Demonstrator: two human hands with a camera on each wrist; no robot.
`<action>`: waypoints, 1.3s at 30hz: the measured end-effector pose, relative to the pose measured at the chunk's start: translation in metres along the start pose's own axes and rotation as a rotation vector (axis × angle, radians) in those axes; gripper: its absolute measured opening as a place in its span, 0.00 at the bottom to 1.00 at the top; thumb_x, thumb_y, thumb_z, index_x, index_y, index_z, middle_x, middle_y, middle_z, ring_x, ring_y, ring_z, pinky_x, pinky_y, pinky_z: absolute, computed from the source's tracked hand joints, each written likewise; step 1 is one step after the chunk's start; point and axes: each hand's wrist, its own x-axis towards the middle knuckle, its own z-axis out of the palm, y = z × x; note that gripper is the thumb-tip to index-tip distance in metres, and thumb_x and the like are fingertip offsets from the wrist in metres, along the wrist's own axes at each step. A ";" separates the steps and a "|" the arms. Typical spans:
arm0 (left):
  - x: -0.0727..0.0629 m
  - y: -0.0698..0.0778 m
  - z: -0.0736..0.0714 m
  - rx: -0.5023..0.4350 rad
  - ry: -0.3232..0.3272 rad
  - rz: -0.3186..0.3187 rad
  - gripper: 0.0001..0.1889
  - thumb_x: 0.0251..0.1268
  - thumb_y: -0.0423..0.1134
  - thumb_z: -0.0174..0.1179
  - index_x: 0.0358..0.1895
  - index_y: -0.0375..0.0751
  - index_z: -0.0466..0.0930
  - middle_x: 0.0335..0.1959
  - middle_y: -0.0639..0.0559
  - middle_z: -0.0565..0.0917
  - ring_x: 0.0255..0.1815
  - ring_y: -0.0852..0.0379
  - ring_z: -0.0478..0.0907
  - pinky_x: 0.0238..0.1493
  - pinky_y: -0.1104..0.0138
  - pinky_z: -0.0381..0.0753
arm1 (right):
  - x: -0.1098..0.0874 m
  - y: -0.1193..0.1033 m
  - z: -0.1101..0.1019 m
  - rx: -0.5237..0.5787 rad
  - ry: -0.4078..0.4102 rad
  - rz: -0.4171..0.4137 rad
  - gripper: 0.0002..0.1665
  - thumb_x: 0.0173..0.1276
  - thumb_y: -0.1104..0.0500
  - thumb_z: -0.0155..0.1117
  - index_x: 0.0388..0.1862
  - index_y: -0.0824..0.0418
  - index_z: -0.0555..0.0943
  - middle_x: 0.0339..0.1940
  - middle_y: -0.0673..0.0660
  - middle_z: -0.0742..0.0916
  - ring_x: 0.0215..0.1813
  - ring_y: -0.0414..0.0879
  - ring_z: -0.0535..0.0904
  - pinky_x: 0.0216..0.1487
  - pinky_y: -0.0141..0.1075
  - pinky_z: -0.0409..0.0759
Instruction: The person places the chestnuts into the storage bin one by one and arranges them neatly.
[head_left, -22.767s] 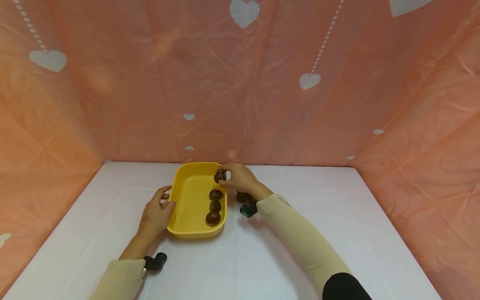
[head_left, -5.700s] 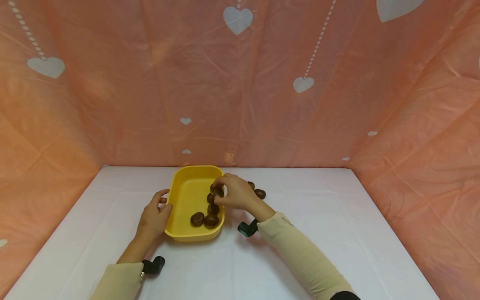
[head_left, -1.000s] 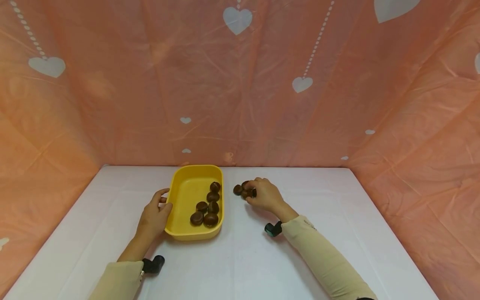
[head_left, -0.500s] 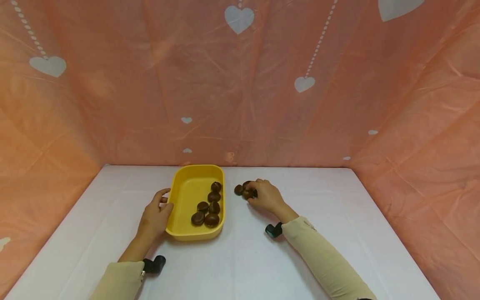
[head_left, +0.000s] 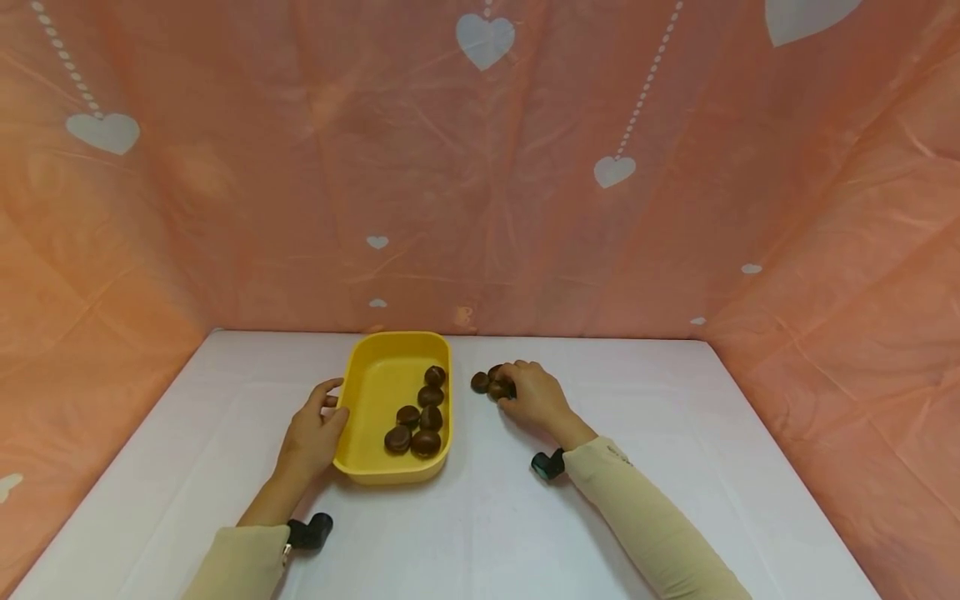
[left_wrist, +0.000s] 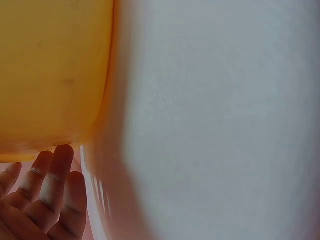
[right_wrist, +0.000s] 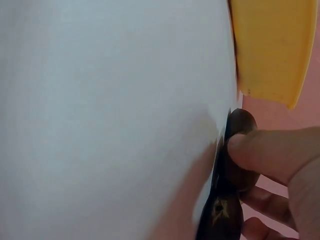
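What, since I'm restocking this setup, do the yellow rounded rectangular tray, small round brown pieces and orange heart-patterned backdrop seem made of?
Yellow rounded rectangular tray: probably moulded plastic, satin; smooth, one-colour walls.
Small round brown pieces: perhaps chestnuts with glossy shells, judging by highlights and one's pale mark; imitations are possible.
Orange heart-patterned backdrop: thin plastic sheet or coated cloth, shiny and creased; which is unclear.
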 end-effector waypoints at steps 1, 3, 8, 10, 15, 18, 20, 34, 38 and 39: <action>0.000 0.000 0.000 0.000 -0.001 0.000 0.26 0.72 0.42 0.45 0.72 0.47 0.57 0.59 0.38 0.72 0.47 0.46 0.76 0.42 0.62 0.76 | 0.000 0.000 0.000 -0.002 0.000 0.001 0.20 0.53 0.57 0.73 0.47 0.54 0.83 0.36 0.51 0.83 0.39 0.46 0.75 0.39 0.40 0.76; 0.000 0.000 0.000 0.001 0.000 0.001 0.26 0.73 0.42 0.44 0.72 0.47 0.57 0.59 0.37 0.72 0.48 0.46 0.76 0.43 0.62 0.76 | 0.001 0.000 0.001 -0.005 -0.003 0.006 0.20 0.53 0.57 0.73 0.47 0.53 0.82 0.37 0.51 0.83 0.39 0.46 0.75 0.38 0.40 0.76; 0.000 0.001 0.000 0.004 0.007 0.008 0.26 0.72 0.41 0.45 0.72 0.46 0.58 0.58 0.37 0.73 0.47 0.46 0.76 0.42 0.63 0.76 | 0.002 0.001 0.002 -0.004 -0.015 0.018 0.21 0.53 0.56 0.73 0.48 0.52 0.82 0.38 0.51 0.84 0.39 0.46 0.75 0.38 0.40 0.75; 0.000 0.001 0.000 0.002 0.010 0.012 0.26 0.72 0.41 0.45 0.72 0.46 0.58 0.58 0.38 0.73 0.47 0.46 0.76 0.41 0.64 0.75 | 0.003 0.001 0.002 -0.009 -0.017 0.020 0.21 0.54 0.56 0.72 0.49 0.52 0.82 0.38 0.51 0.84 0.39 0.46 0.75 0.38 0.40 0.76; 0.001 0.000 0.001 -0.008 0.012 0.018 0.26 0.72 0.41 0.45 0.72 0.46 0.58 0.57 0.38 0.73 0.47 0.47 0.77 0.41 0.65 0.75 | 0.003 0.000 0.001 -0.023 -0.021 0.021 0.20 0.54 0.55 0.72 0.48 0.51 0.83 0.38 0.51 0.85 0.39 0.46 0.75 0.38 0.40 0.76; 0.001 0.000 0.001 -0.009 0.012 0.018 0.26 0.72 0.41 0.45 0.72 0.46 0.58 0.57 0.38 0.73 0.47 0.47 0.77 0.41 0.64 0.75 | 0.004 0.000 0.001 -0.014 -0.023 0.017 0.20 0.53 0.55 0.72 0.47 0.51 0.83 0.37 0.50 0.85 0.39 0.46 0.75 0.38 0.40 0.75; 0.001 0.000 0.001 -0.007 0.013 0.018 0.26 0.72 0.41 0.45 0.72 0.46 0.58 0.57 0.38 0.73 0.47 0.46 0.77 0.41 0.64 0.76 | 0.004 0.000 0.001 -0.005 -0.021 0.012 0.19 0.52 0.56 0.73 0.45 0.52 0.83 0.37 0.50 0.85 0.39 0.46 0.75 0.38 0.40 0.75; 0.001 -0.002 0.001 0.008 0.025 0.036 0.26 0.72 0.42 0.45 0.71 0.46 0.59 0.57 0.38 0.74 0.47 0.46 0.77 0.42 0.62 0.75 | 0.004 -0.004 -0.001 0.058 -0.017 0.021 0.19 0.51 0.53 0.72 0.44 0.52 0.83 0.36 0.48 0.84 0.40 0.45 0.75 0.41 0.39 0.75; 0.001 -0.002 0.001 0.011 0.020 0.030 0.26 0.72 0.42 0.45 0.72 0.46 0.59 0.57 0.38 0.74 0.47 0.46 0.77 0.42 0.64 0.74 | 0.004 -0.006 -0.004 0.097 -0.018 0.032 0.19 0.51 0.54 0.72 0.45 0.53 0.83 0.35 0.49 0.85 0.40 0.45 0.75 0.41 0.39 0.76; 0.002 -0.002 0.001 0.010 0.016 0.028 0.26 0.72 0.42 0.45 0.72 0.46 0.59 0.57 0.38 0.73 0.47 0.46 0.76 0.42 0.64 0.74 | 0.004 -0.007 -0.005 0.105 -0.019 0.035 0.19 0.51 0.54 0.72 0.44 0.53 0.83 0.35 0.49 0.85 0.40 0.45 0.76 0.42 0.39 0.76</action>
